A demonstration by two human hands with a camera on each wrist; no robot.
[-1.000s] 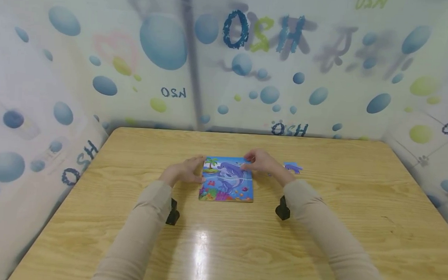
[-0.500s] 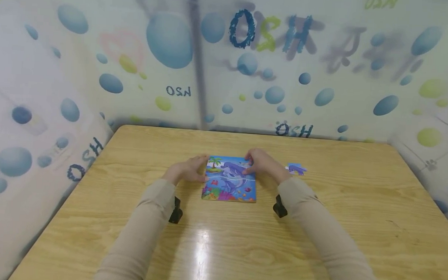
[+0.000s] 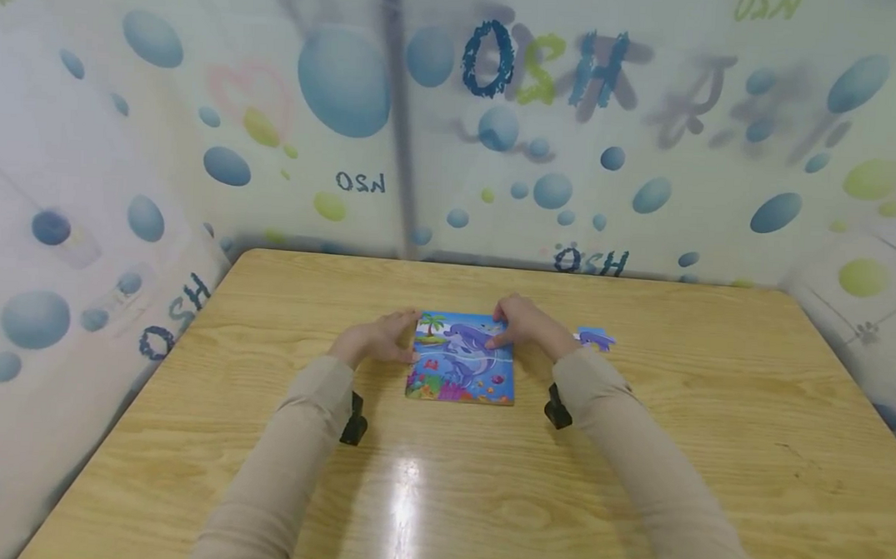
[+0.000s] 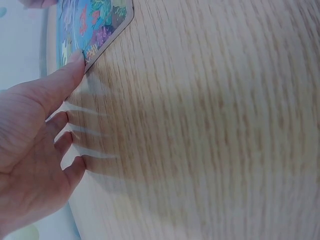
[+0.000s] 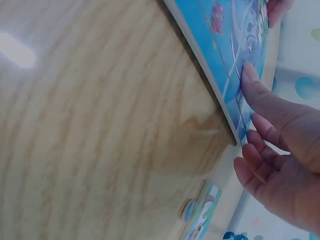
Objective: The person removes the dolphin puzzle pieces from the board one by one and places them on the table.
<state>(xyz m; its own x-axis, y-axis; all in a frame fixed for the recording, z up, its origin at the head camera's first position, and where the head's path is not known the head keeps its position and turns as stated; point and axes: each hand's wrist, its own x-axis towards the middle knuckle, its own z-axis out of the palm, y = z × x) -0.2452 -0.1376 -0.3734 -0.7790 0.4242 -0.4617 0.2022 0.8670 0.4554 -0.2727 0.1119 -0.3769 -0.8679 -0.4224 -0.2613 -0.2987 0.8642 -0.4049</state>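
A square jigsaw puzzle with a dolphin sea picture lies flat on the wooden table between both hands. On its left side is the left hand, the index fingertip at the far left corner. In the left wrist view the left thumb lies on the puzzle's edge, while the other fingers are spread beside it. At the far right corner, the right hand has its thumb on the picture and its fingers bent around the corner. Right of that hand lies a loose puzzle piece showing a purple dolphin.
The light wooden table stretches out on all sides of the puzzle. Behind it stands a pale wall printed with blue and green spots. A black wrist camera hangs under the right sleeve, and another camera under the left.
The right hand and forearm have shifted slightly left over the puzzle's corner. The head view has turned a little, so everything appears slightly further right. The left hand stays at the puzzle's left side.
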